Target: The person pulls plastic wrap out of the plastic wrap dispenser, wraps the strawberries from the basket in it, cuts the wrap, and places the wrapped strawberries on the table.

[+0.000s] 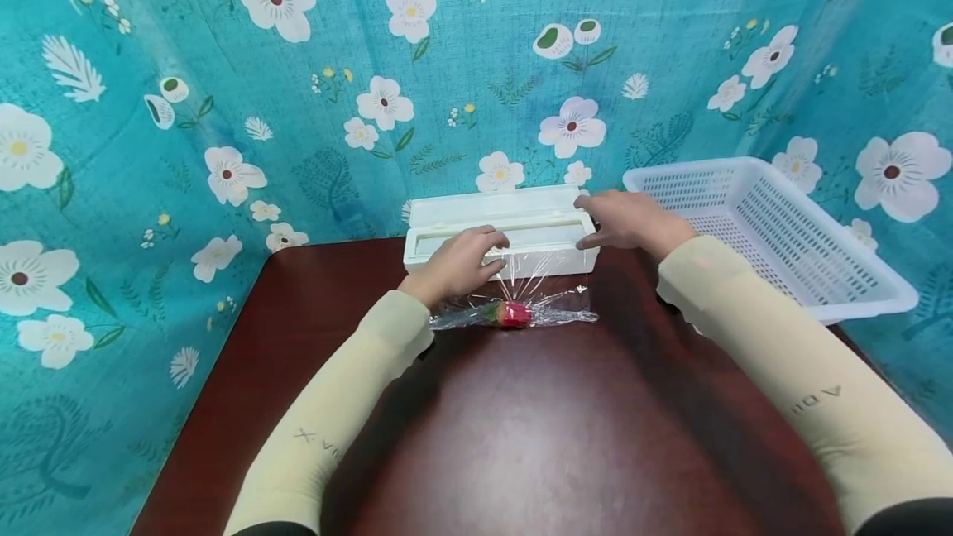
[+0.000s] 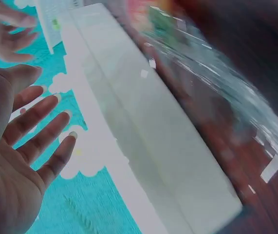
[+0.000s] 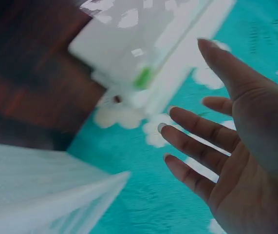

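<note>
A long white cling film box (image 1: 417, 255) stands at the back of the table with its lid (image 1: 476, 207) raised. Clear cling film (image 1: 572, 302) comes down over its front onto the table, gathered around a small red thing (image 1: 514, 314) with green at one end, like a rose head. My left hand (image 1: 460, 261) is at the box's front, just above the film, fingers apart and slightly bent. By the box's right end is my right hand (image 1: 629, 217), its fingers spread near the lid. In the right wrist view, a green piece (image 3: 142, 78) shows at the box end.
A white perforated plastic basket (image 1: 811, 230) stands at the right, near the right forearm. Behind the dark red-brown table (image 1: 521, 437) hangs a teal flowered curtain (image 1: 462, 48).
</note>
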